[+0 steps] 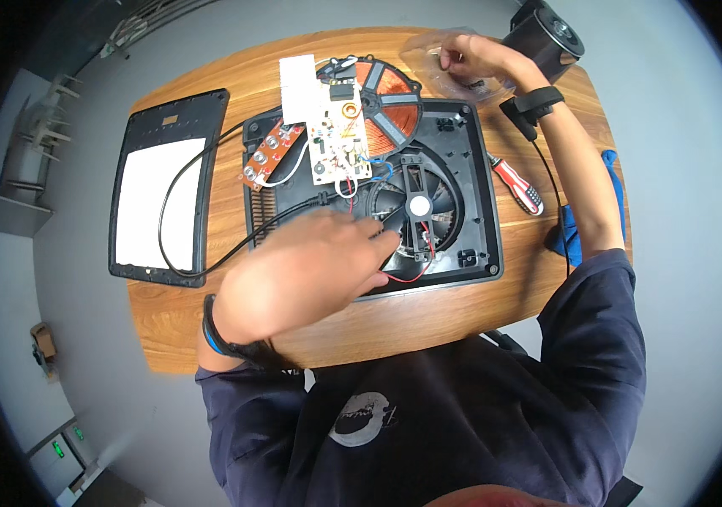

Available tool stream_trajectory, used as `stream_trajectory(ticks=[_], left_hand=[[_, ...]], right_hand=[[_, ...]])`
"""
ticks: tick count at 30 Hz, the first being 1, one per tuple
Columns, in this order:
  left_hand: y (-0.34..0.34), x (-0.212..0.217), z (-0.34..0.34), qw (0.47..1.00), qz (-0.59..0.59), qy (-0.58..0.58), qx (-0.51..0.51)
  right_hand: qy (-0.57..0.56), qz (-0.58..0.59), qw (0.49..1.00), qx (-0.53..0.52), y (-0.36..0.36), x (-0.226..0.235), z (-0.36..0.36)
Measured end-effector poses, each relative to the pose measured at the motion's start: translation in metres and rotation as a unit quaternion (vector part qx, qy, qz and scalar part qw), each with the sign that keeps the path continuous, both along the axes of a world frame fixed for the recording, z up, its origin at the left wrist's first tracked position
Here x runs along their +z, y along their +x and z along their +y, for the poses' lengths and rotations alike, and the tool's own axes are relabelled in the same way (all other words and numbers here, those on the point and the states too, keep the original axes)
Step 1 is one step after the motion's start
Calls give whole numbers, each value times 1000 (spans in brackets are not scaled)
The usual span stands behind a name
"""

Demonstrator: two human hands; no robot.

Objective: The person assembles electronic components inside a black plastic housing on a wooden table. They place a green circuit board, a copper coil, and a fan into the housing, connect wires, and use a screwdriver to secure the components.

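Observation:
The opened black base of an induction cooker (486,211) lies on the table in front of me. My left hand (327,262) reaches over its near side, thumb and fingers bent at the lower left edge of the cooling fan (441,203); part of that grip is hidden. Red wires (416,277) run beside the fan. At the far right, my right hand (483,57) is over a clear plastic tray (428,63) with its fingers pinched together. Whatever may be between those fingertips is too small to make out.
A copper coil (395,110), a circuit board (331,144) and a red-brown button board (272,156) rest across the base's far side. Left lies a black-framed panel (120,194). A screwdriver (517,186), blue cloth (572,237) and black cylindrical device (547,42) sit right.

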State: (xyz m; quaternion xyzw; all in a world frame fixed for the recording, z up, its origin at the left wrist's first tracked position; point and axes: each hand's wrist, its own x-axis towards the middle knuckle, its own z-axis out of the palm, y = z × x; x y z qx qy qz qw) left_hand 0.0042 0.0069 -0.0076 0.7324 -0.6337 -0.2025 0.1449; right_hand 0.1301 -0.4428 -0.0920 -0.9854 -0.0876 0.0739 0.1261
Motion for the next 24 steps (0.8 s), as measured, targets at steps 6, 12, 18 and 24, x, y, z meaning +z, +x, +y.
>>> stream_trajectory(ticks=[6,12,18,24], left_hand=[[32,20,7,996,-7,-36,82],[76,-3,38,957,-115,-9,267],[104,-18,40,955,-81,66,277],[107,-23,35,933,-152,102,309]], right_hand=[[-47,-156,986,40,-15,19,14],[123,-170,961,181,-78,53,109],[118,-154,943,271,-103,47,145],[34,-52,988,138,-36,47,152]])
